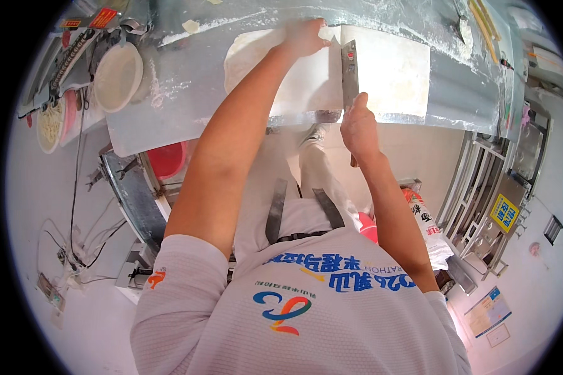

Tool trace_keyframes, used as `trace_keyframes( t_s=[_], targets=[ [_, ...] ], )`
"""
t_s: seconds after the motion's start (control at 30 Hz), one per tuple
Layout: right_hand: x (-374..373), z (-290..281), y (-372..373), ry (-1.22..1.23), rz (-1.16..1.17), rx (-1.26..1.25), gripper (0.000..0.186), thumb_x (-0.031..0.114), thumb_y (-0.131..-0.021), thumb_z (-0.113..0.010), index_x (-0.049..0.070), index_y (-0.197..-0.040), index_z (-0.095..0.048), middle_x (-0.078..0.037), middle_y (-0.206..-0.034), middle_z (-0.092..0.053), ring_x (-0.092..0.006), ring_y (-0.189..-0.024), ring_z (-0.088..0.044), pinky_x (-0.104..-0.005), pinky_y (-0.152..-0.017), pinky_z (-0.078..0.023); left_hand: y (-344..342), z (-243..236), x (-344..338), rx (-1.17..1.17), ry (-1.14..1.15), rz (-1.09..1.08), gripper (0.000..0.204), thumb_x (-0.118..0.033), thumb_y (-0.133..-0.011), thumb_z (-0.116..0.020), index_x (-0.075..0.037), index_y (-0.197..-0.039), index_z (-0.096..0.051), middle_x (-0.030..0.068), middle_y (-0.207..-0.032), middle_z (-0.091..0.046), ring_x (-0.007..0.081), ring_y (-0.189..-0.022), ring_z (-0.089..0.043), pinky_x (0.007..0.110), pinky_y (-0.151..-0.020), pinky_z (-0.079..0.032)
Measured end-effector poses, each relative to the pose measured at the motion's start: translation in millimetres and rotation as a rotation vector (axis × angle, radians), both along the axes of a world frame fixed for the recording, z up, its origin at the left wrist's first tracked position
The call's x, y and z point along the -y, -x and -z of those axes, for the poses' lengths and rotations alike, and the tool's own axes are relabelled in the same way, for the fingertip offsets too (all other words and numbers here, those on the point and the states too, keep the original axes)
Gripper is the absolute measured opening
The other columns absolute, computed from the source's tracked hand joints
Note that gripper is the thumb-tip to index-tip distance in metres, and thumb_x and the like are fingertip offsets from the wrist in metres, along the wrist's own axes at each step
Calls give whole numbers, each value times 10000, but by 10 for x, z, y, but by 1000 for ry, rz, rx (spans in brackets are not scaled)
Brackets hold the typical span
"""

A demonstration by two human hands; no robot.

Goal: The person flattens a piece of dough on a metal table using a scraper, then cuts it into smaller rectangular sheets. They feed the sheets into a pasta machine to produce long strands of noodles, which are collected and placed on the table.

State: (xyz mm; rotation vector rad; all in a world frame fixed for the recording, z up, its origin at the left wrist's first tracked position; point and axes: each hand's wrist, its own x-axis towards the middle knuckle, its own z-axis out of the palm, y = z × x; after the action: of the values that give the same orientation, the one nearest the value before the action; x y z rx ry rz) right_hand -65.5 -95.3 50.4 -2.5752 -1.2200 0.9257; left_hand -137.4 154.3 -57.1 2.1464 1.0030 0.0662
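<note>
A wide sheet of pale dough lies on the floured metal worktable, with a straight gap dividing it into a left piece (pixel 263 75) and a right piece (pixel 394 75). My right hand (pixel 359 125) is closed round the handle of a knife (pixel 350 72). Its broad blade points away from me along the gap, over the left edge of the right piece. My left hand (pixel 305 39) rests at the far edge of the left piece, slightly blurred, thumb and fingers apart and stretched toward the gap. I see nothing held in it.
The metal worktable (pixel 169 119) carries streaks of flour. At its left stand a pale round bowl (pixel 119 76) and a container of pale pieces (pixel 50 127). Long wooden sticks (pixel 483 28) lie at the far right. Below are a red basin (pixel 167 159) and a printed sack (pixel 428 228).
</note>
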Motion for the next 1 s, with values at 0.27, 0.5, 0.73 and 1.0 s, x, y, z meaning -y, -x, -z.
trace_keyframes(
  t_s=[0.27, 0.5, 0.73, 1.0],
  targets=[
    [152, 418, 90, -94, -48, 108, 250, 53, -994, -516, -24, -1145, -332, -365, -905, -657, -534, -847, -676, -573, -719, -563, 112, -440, -29, -88, 20, 195, 757, -454, -902, -764, -15, -1474, -533, 223, -1461, -589, 387, -1397, -511, 476, -1169, -371],
    [162, 263, -72, -75, 40, -48, 401, 80, -999, -548, -59, -1330, -371, -325, -1018, -687, -509, -895, -686, -542, -752, -562, 665, -755, -317, -123, 68, 152, 759, -386, -921, -760, 9, -1509, -490, 262, -1506, -531, 401, -1399, -509, 426, -1178, -395],
    [853, -266, -143, -516, 371, -68, 261, 171, -1050, -606, -20, -1200, -510, -115, -766, -624, -208, -595, -593, -359, -515, -484, 718, -763, -273, -240, -433, -268, 439, -218, -923, -724, 0, -1281, -593, 245, -1303, -644, 430, -1228, -598, 559, -1052, -444],
    [1321, -674, -985, -449, 687, -9, 330, 202, -1057, -625, -41, -1255, -522, -37, -687, -595, -106, -505, -528, -302, -467, -436, -44, -232, 1307, 115, 237, -418, 478, -349, -915, -754, 37, -1179, -658, 240, -1138, -729, 377, -1086, -705, 445, -954, -543]
  ],
)
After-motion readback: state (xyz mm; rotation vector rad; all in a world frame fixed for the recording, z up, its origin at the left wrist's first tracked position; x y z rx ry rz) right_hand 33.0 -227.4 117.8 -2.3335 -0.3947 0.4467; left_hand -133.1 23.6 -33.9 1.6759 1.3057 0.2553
